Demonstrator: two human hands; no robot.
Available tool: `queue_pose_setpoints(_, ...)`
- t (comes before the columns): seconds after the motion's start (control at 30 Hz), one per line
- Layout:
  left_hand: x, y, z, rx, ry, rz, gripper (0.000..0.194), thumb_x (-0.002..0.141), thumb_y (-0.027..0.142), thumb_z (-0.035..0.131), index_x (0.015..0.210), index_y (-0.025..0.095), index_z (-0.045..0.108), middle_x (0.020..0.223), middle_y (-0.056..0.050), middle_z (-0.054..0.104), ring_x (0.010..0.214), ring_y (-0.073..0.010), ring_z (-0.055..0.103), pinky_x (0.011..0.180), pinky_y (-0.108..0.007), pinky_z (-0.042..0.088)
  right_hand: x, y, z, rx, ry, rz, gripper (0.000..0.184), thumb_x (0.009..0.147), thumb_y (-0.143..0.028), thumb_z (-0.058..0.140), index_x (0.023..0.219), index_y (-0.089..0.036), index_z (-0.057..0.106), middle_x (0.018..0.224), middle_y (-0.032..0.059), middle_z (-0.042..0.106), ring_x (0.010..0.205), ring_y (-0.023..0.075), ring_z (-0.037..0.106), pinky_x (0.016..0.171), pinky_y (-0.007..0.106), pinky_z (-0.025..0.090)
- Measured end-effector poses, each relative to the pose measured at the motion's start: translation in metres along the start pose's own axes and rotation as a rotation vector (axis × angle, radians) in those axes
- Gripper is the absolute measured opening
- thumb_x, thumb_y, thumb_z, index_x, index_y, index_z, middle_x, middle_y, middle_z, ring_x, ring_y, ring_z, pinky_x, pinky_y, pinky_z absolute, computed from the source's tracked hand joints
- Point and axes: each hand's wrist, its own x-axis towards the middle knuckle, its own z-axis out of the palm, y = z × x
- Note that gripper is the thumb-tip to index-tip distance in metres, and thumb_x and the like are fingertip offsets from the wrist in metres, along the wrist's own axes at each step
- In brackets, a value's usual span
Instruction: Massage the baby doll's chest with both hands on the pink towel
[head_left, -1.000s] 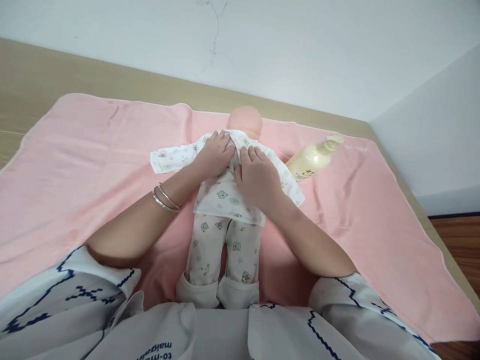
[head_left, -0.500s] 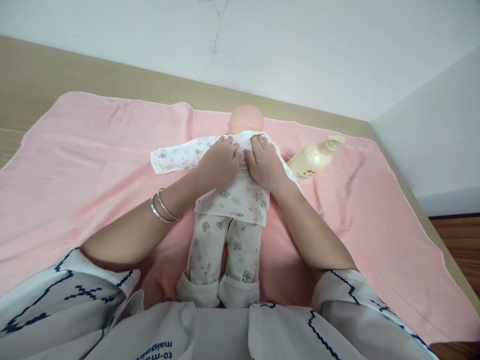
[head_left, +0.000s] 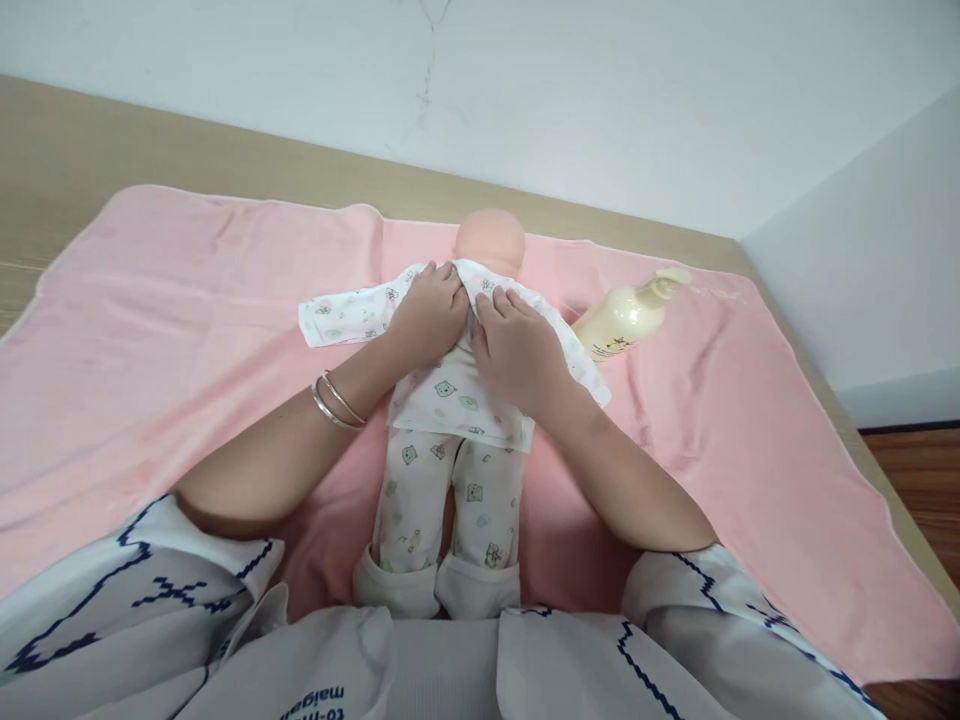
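Observation:
A baby doll lies on its back, its bald head away from me and its legs toward me. It wears a white long-sleeved baby shirt printed with small animals and matching trousers with white cuffs. My left hand is at the upper chest, fingers closed on the shirt near the collar. Just beside it, my right hand has its fingers curled on the overlapping front of the shirt; its fingertips are partly lost against the cloth. One empty-looking sleeve stretches left, the other slants down right.
A pink blanket with folds covers most of the wooden surface. Right of the doll, a pale yellow pump bottle lies tilted beside the sleeve. A white wall rises behind.
My right hand has slid down and slightly left across the chest, drawing the shirt front with it. My left hand has shifted slightly left and up. The right sleeve shows more.

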Motion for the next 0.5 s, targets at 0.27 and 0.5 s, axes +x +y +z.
queue_pose_setpoints(0.27,-0.004,0.006,0.016,-0.043,0.046,-0.215,0.056,0.110,0.034,0.026,0.151,0.011,0.056,0.165,-0.020,0.052,0.159,-0.0355,0.041,0.134,-0.061,0.027,0.024,0.031,0.018,0.202,0.041,0.097,0.061,0.110,-0.033,0.029,0.162,-0.005,0.043,0.174,0.0203,0.039,0.166,0.0348,0.029,0.137,0.058,0.026)
queue_pose_setpoints(0.5,-0.003,0.000,0.024,-0.110,0.103,-0.208,0.059,0.111,0.049,0.027,0.149,0.017,0.059,0.161,-0.016,0.058,0.158,-0.0331,0.043,0.135,-0.057,0.027,0.030,0.041,0.033,0.222,0.118,0.104,0.063,0.109,-0.038,0.029,0.165,-0.010,0.039,0.177,0.0180,0.033,0.167,0.0333,0.026,0.136,0.061,0.021)
